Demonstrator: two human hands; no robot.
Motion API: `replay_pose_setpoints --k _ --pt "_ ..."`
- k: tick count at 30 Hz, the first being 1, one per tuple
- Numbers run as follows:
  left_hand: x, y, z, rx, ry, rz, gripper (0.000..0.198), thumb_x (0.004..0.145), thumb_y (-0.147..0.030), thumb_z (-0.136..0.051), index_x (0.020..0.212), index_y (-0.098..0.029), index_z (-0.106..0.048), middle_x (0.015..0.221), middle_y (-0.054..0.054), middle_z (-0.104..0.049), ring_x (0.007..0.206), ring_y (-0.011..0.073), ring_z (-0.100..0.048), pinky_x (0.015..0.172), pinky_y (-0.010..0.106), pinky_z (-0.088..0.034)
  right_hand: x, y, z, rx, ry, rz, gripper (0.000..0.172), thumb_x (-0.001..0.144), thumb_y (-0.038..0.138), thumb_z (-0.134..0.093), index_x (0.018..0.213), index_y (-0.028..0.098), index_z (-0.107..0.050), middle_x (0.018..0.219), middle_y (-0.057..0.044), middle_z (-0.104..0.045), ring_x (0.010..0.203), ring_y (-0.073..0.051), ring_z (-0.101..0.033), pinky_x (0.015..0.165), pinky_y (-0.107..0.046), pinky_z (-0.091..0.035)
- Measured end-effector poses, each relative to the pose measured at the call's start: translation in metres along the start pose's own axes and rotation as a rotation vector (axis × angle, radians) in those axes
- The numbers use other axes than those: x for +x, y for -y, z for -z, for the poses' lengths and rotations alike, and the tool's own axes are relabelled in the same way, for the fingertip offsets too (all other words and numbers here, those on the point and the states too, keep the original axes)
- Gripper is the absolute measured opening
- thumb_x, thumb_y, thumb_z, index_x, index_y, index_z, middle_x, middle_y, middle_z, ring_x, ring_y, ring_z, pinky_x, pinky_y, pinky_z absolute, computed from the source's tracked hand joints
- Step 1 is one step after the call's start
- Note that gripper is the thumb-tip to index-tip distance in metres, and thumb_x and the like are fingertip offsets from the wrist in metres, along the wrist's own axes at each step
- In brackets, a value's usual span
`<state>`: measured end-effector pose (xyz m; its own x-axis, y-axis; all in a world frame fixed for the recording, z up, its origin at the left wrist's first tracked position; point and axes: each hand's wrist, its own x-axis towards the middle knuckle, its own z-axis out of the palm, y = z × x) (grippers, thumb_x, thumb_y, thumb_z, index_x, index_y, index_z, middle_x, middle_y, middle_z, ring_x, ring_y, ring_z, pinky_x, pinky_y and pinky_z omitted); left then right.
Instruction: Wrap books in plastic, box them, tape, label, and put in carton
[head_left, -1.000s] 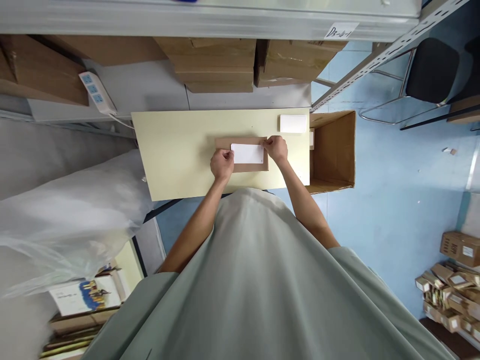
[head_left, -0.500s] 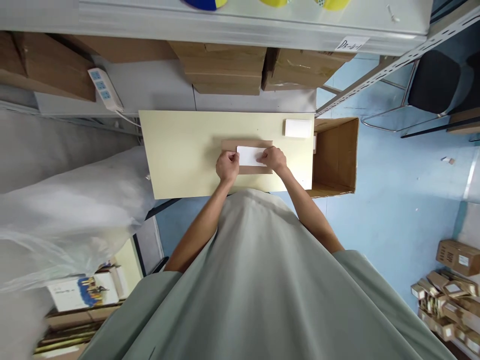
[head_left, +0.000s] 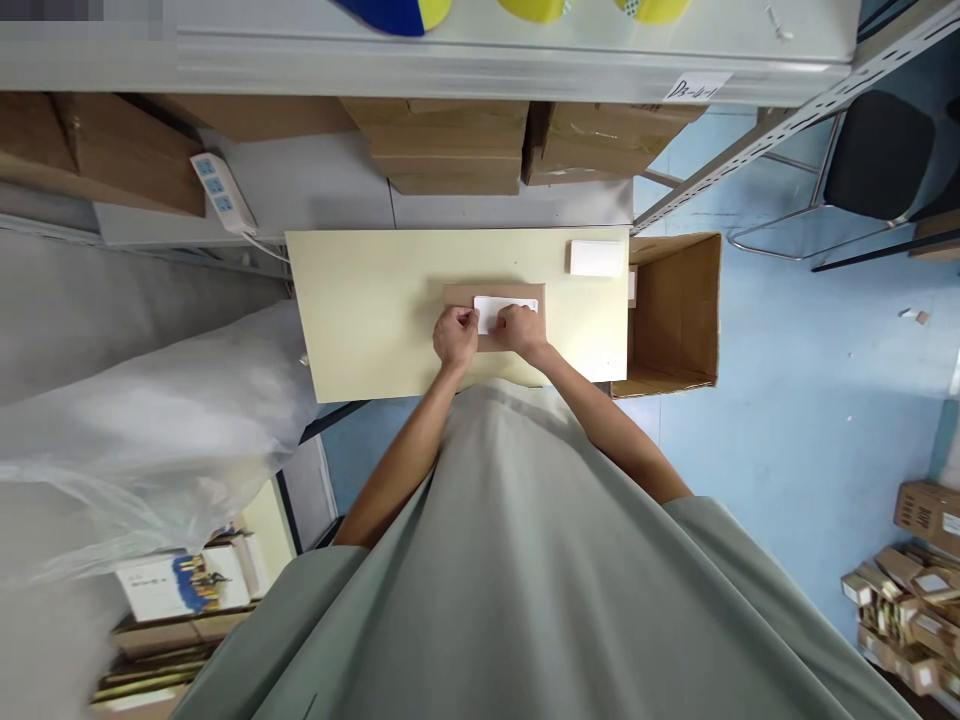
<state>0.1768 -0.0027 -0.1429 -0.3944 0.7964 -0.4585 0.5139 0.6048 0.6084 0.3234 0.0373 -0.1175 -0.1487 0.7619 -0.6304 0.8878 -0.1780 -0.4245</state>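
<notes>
On the pale yellow table lies a flat brown cardboard piece (head_left: 457,294), possibly a small box. A white paper label (head_left: 486,312) rests on top of it. My left hand (head_left: 456,336) pinches the label's left edge between thumb and fingertips. Curled fingers of my right hand (head_left: 521,330) are down on the label's middle and lower part, covering some of it. Whether anything is between those fingers is hidden. The label's right end shows beyond the right hand.
A white stack or block (head_left: 596,258) sits at the back right of the table (head_left: 360,320). An open cardboard box (head_left: 675,315) stands against its right end. Behind are cardboard boxes (head_left: 450,140) and a power strip (head_left: 223,192) under a metal shelf (head_left: 487,70). Clear plastic wrapping (head_left: 187,390) bulges at left.
My right hand has slid left from the label's right end to its middle, its fingers more curled. The left hand keeps its pinch at the left edge. The view has shifted slightly.
</notes>
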Motion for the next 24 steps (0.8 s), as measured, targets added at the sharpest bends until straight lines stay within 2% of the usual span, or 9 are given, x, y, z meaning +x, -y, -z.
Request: replay_pose_setpoints --k 4,10,13,18,21,24 --pt "0.0 0.001 -0.001 0.008 -0.015 -0.005 0.016 0.102 -0.036 -0.069 0.101 -0.024 -0.08 0.114 0.01 -0.085 0.109 0.0283 -0.076 0.099 0.038 -0.053 0.003 0.01 0.003 0.018 0.013 0.006 0.016 0.095 0.027 -0.085 0.084 0.022 -0.076 0.112 -0.016 -0.084 0.11 -0.033 -0.08 0.097 -0.043 -0.062" --pt "-0.001 -0.002 -0.001 0.054 -0.032 -0.006 0.017 0.105 -0.034 -0.065 0.098 -0.026 -0.077 0.111 0.008 -0.084 0.109 0.0278 -0.076 0.095 0.037 -0.053 0.02 0.013 0.009 0.196 0.063 0.004 0.037 0.105 0.032 -0.075 0.07 0.024 -0.069 0.077 -0.007 -0.082 0.088 -0.024 -0.081 0.091 -0.036 -0.061" --pt "-0.003 -0.004 -0.001 0.076 -0.054 0.001 0.017 0.105 -0.035 -0.065 0.097 -0.025 -0.076 0.107 0.008 -0.083 0.107 0.0279 -0.076 0.094 0.037 -0.053 0.022 0.01 0.007 0.253 0.066 0.002 0.04 0.107 0.039 -0.074 0.071 0.025 -0.068 0.069 -0.003 -0.08 0.081 -0.022 -0.081 0.089 -0.034 -0.061" --pt "-0.008 -0.004 -0.001 0.09 -0.091 -0.021 0.014 0.104 -0.034 -0.065 0.097 -0.025 -0.073 0.104 0.009 -0.083 0.105 0.0275 -0.076 0.098 0.038 -0.055 0.027 0.008 0.004 0.278 0.024 0.025 0.057 0.113 0.054 -0.065 0.064 0.025 -0.065 0.064 -0.005 -0.077 0.077 -0.024 -0.081 0.09 -0.037 -0.062" --pt "-0.007 -0.001 0.001 0.056 -0.084 -0.024 0.012 0.102 -0.034 -0.068 0.094 -0.025 -0.071 0.101 0.009 -0.082 0.103 0.0266 -0.076 0.099 0.038 -0.056 0.031 0.01 0.006 0.321 0.054 0.008 0.062 0.114 0.056 -0.062 0.06 0.025 -0.064 0.063 -0.005 -0.077 0.069 -0.022 -0.079 0.087 -0.037 -0.064" --pt "-0.001 0.005 0.007 -0.041 -0.006 -0.015 0.01 0.09 -0.026 -0.078 0.094 -0.024 -0.069 0.096 0.005 -0.079 0.096 0.0225 -0.075 0.096 0.035 -0.058 0.033 0.012 0.011 0.311 0.097 0.017 0.062 0.109 0.061 -0.069 0.058 0.025 -0.066 0.061 -0.004 -0.076 0.067 -0.021 -0.078 0.086 -0.037 -0.065"
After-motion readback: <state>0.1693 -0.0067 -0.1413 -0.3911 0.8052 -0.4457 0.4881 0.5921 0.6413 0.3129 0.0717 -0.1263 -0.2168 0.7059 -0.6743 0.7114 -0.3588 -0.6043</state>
